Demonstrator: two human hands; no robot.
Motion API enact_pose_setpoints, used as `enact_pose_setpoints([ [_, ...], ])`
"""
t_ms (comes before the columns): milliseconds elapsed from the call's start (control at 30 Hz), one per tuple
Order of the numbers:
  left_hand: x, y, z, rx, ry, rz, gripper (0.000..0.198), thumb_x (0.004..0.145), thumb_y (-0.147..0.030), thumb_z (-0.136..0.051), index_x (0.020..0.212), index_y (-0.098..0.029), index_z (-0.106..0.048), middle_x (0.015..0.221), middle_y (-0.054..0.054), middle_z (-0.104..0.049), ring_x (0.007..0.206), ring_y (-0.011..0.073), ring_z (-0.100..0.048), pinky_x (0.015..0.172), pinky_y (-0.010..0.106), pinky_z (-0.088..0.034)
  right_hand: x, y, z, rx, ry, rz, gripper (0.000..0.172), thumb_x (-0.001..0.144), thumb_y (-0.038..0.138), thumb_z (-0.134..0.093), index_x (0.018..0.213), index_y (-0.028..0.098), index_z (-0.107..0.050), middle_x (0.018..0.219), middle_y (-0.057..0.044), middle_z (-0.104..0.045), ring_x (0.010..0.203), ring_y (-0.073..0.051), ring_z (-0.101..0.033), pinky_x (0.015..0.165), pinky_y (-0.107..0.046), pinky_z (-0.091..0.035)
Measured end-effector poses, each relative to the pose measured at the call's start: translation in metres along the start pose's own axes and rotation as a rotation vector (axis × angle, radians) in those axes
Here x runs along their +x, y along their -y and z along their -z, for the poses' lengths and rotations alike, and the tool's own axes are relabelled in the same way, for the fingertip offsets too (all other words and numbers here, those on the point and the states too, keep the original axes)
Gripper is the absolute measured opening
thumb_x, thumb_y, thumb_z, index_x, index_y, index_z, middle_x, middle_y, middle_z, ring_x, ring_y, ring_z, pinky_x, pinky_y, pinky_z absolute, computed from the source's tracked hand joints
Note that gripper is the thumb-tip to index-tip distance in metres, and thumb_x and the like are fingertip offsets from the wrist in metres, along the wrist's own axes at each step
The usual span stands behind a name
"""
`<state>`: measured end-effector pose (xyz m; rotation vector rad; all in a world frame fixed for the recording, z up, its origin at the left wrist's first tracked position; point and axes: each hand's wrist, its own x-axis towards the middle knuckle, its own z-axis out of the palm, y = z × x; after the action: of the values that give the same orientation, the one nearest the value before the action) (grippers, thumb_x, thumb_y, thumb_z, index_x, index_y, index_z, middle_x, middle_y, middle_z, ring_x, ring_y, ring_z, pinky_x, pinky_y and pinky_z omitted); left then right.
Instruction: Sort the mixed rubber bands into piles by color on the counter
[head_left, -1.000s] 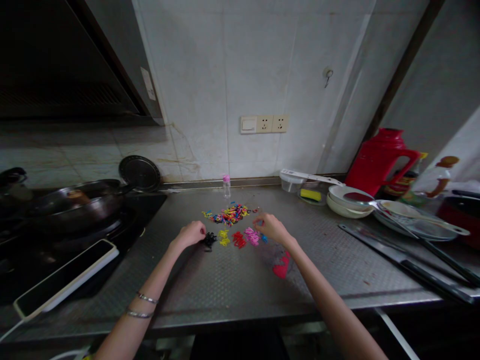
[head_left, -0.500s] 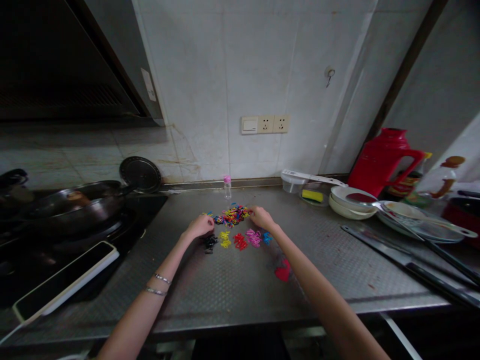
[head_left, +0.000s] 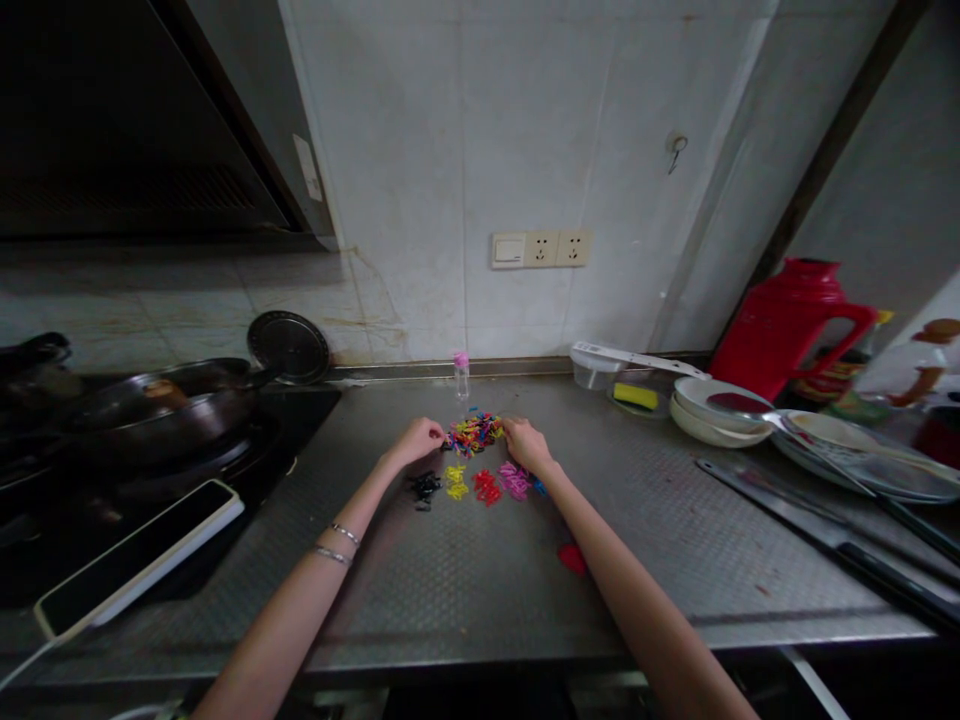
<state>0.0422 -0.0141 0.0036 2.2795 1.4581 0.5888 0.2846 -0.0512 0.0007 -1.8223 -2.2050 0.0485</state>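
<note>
A mixed heap of small coloured rubber bands (head_left: 472, 434) lies on the metal counter. My left hand (head_left: 421, 440) is at its left edge, thumb and fingers pinched together. At the right edge my right hand (head_left: 526, 444) has its fingertips closed against the heap; what either pinch holds is too small to make out. In front of the heap lie sorted piles: black bands (head_left: 425, 488), yellow bands (head_left: 455, 482), red bands (head_left: 487, 487), pink bands (head_left: 514, 480) and blue bands (head_left: 538, 486), the blue ones partly hidden by my right wrist.
Behind the heap stands a clear bottle with a pink cap (head_left: 461, 376). A red heart-shaped piece (head_left: 571, 558) lies beside my right forearm. On the right are a knife (head_left: 780, 515), bowls (head_left: 712, 425) and a red thermos (head_left: 780, 325); leftward, a phone (head_left: 142, 555) and a wok (head_left: 157, 420).
My left hand has moved away from the black pile, up and right to the mixed heap. My right hand stays at the heap's right edge. The view has shifted slightly.
</note>
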Motion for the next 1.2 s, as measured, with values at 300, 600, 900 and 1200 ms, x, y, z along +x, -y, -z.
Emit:
enact_pose_setpoints([
  [300,-0.005,-0.007,0.003,-0.040,-0.078,-0.020,0.025,0.069,-0.029,-0.051,0.078,-0.013,-0.069,0.075,0.006,-0.067,0.070,0.0158,-0.058,0.065,0.024,-0.041,0.001,-0.004,0.000,0.030,-0.026,-0.011,0.034,0.087,0.019,-0.030,0.119,0.025,-0.038,0.110,-0.009,-0.054,0.103,-0.020,-0.047,0.073,-0.026,-0.039],
  [600,-0.008,0.002,0.000,-0.083,-0.087,-0.035,0.027,0.071,-0.031,-0.050,0.078,-0.013,-0.068,0.076,0.007,-0.068,0.071,0.0163,-0.058,0.067,0.024,-0.041,-0.001,-0.015,0.009,0.126,-0.144,-0.031,0.036,0.085,0.017,-0.032,0.121,0.019,-0.037,0.102,-0.010,-0.056,0.093,-0.018,-0.050,0.072,-0.023,-0.036],
  [900,-0.009,0.005,-0.004,-0.113,-0.072,-0.007,0.028,0.071,-0.031,-0.050,0.080,-0.011,-0.068,0.077,0.007,-0.067,0.071,0.0167,-0.058,0.068,0.025,-0.042,-0.001,0.009,-0.001,0.419,-0.074,0.174,0.042,0.078,0.011,-0.041,0.119,0.018,-0.039,0.086,-0.003,-0.061,0.080,-0.012,-0.053,0.071,-0.021,-0.037],
  [1200,-0.015,-0.010,-0.010,-0.050,-0.059,-0.134,0.029,0.073,-0.025,-0.052,0.098,-0.016,-0.065,0.068,0.002,-0.061,0.058,0.0105,-0.047,0.057,0.020,-0.034,-0.026,0.058,0.003,0.407,0.103,0.474,0.047,0.075,0.009,-0.039,0.122,0.017,-0.041,0.084,-0.004,-0.062,0.071,-0.011,-0.055,0.062,-0.018,-0.037],
])
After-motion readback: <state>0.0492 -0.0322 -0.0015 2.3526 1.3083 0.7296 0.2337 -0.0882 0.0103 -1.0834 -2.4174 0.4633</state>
